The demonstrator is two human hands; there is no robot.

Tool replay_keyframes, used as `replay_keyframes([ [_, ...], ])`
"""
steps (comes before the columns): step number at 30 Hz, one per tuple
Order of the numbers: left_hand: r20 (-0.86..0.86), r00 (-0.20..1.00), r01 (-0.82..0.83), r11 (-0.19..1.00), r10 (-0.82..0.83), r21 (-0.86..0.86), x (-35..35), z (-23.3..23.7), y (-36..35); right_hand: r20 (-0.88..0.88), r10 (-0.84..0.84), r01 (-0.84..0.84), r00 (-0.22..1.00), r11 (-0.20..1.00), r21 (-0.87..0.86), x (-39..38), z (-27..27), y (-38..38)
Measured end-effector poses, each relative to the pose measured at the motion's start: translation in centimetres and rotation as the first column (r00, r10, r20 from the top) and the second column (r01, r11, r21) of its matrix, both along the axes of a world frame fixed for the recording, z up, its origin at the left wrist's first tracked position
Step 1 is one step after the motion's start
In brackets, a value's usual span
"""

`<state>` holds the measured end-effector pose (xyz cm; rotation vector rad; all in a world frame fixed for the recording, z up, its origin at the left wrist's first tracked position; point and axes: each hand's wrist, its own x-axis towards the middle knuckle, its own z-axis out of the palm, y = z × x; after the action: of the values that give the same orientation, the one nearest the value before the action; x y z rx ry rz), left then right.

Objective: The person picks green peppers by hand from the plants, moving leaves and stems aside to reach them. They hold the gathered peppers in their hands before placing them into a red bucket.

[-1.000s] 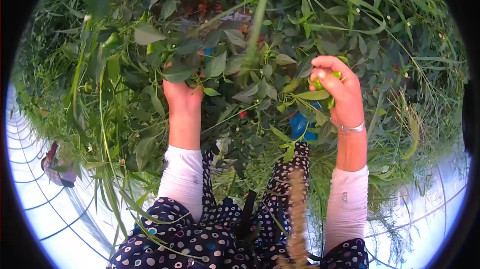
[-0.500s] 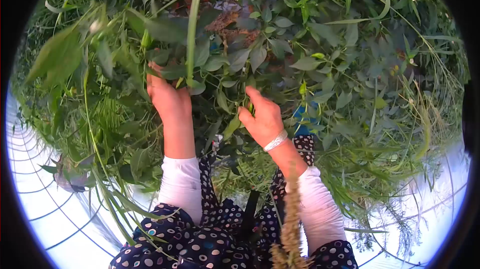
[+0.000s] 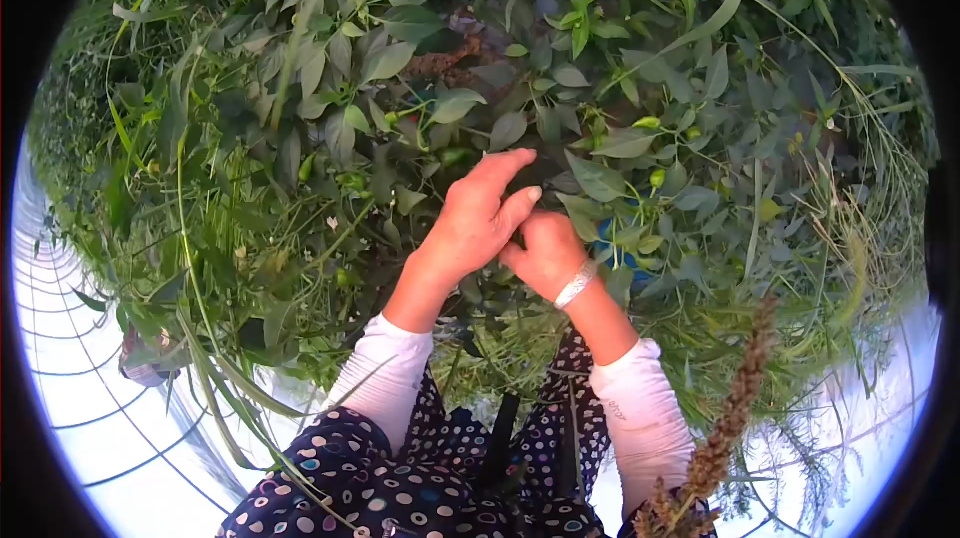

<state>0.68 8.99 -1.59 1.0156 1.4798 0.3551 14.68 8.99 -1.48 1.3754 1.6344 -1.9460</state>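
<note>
My left hand (image 3: 474,220) reaches in among the leaves of a pepper plant (image 3: 508,130). Its fingers are stretched out, with the thumb held apart from them, and nothing shows between them. Just below its thumb, my right hand (image 3: 552,252) is curled closed, with a pale bracelet (image 3: 575,285) round the wrist. The two hands touch or overlap. Most of the right fingertips are hidden, and I cannot see what they hold. Small green peppers hang nearby, one pepper (image 3: 657,179) to the right and another pepper (image 3: 306,169) to the left.
Dense leaves and long grass blades (image 3: 185,198) surround my hands. A blue object (image 3: 625,258) partly shows behind the right wrist. A dry seed head (image 3: 735,403) rises in front of my right sleeve. Reddish-brown matter (image 3: 440,63) lies beyond the leaves.
My left hand has moved right, away from the left-hand stems, to meet my right hand. The right hand has shifted slightly right and down, and its fingers are more curled.
</note>
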Motion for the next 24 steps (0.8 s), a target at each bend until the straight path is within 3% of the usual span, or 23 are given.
replay_keyframes([
  [1,0.005,1.000,-0.003,1.000,0.003,0.003,0.3,-0.1,0.2,-0.014,-0.038,0.039,0.999,0.995,0.089,1.9,0.5,0.6],
  [3,0.037,0.994,-0.099,0.995,0.100,-0.027,0.7,0.1,0.4,-0.193,-0.422,0.337,0.886,0.871,-0.358,5.1,4.7,3.6],
  [4,0.029,0.997,-0.075,0.997,0.075,-0.007,0.6,0.0,0.1,-0.252,-0.621,0.310,0.742,0.651,-0.693,5.8,8.3,6.6],
  [5,0.029,0.996,-0.082,0.997,0.082,-0.005,0.5,0.0,0.1,-0.517,-0.617,0.028,0.594,0.657,-0.753,7.2,9.6,7.5],
  [6,0.031,0.997,-0.064,0.997,0.066,-0.034,0.5,0.0,0.1,-0.702,-0.574,-0.239,0.421,0.676,-0.697,7.5,11.1,8.5],
  [7,0.033,0.998,-0.046,0.997,0.048,-0.061,0.5,-0.1,0.1,-0.616,-0.701,-0.446,0.361,0.450,-0.774,7.1,13.3,9.1],
  [9,0.013,0.999,-0.044,0.999,0.044,-0.007,0.5,-0.3,-0.3,-0.711,-0.616,-0.643,0.340,0.400,-0.654,7.6,16.4,9.8],
  [10,0.015,0.998,-0.060,0.998,0.060,-0.007,0.6,-0.3,-0.3,-0.707,-0.615,-0.638,0.350,0.396,-0.661,8.0,18.5,9.9],
  [12,0.019,0.996,-0.085,0.996,0.085,-0.003,0.7,-0.6,0.0,-0.742,-0.339,-0.431,0.578,0.645,-0.631,8.6,21.8,10.0],
  [13,0.005,0.996,-0.084,0.996,0.084,0.012,0.9,-0.6,0.0,-0.737,-0.339,-0.430,0.585,0.641,-0.636,8.5,22.3,10.0],
  [15,0.001,0.997,-0.079,0.996,0.079,0.028,1.1,-0.6,0.0,-0.780,-0.257,-0.343,0.571,0.788,-0.511,8.0,23.3,9.6],
  [16,-0.023,0.998,-0.057,0.998,0.058,0.011,1.1,-0.6,0.1,-0.802,-0.269,-0.472,0.533,0.693,-0.545,8.0,23.0,8.9],
  [17,-0.044,0.998,-0.035,0.999,0.035,-0.006,1.2,-0.6,0.1,-0.662,-0.443,-0.238,0.604,0.692,-0.681,8.4,22.7,8.5],
  [18,-0.061,0.998,-0.035,0.999,0.034,-0.003,1.3,-0.5,0.1,-0.704,-0.412,-0.226,0.578,0.748,-0.624,10.1,21.5,7.1],
  [20,-0.107,0.994,-0.022,1.000,0.022,0.004,1.3,-0.5,0.4,-0.379,-0.564,0.167,0.734,0.691,-0.704,13.0,19.5,5.4],
  [21,-0.161,0.987,-0.009,1.000,0.009,0.000,1.4,-0.4,0.2,-0.200,-0.521,0.317,0.830,0.735,-0.600,15.5,18.7,3.4],
  [22,-0.190,0.982,-0.004,1.000,0.009,0.030,1.4,-0.9,-0.2,0.074,-0.514,0.469,0.855,0.705,-0.532,18.0,18.1,0.9],
  [23,-0.214,0.977,0.017,0.999,-0.009,0.036,1.5,-0.7,-0.1,0.343,-0.488,0.596,0.803,0.683,-0.423,20.6,17.5,-2.1],
  [24,-0.217,0.976,0.005,1.000,0.001,0.031,1.6,-0.8,0.0,0.461,-0.448,0.625,0.766,0.687,-0.371,23.5,17.0,-6.3],
])
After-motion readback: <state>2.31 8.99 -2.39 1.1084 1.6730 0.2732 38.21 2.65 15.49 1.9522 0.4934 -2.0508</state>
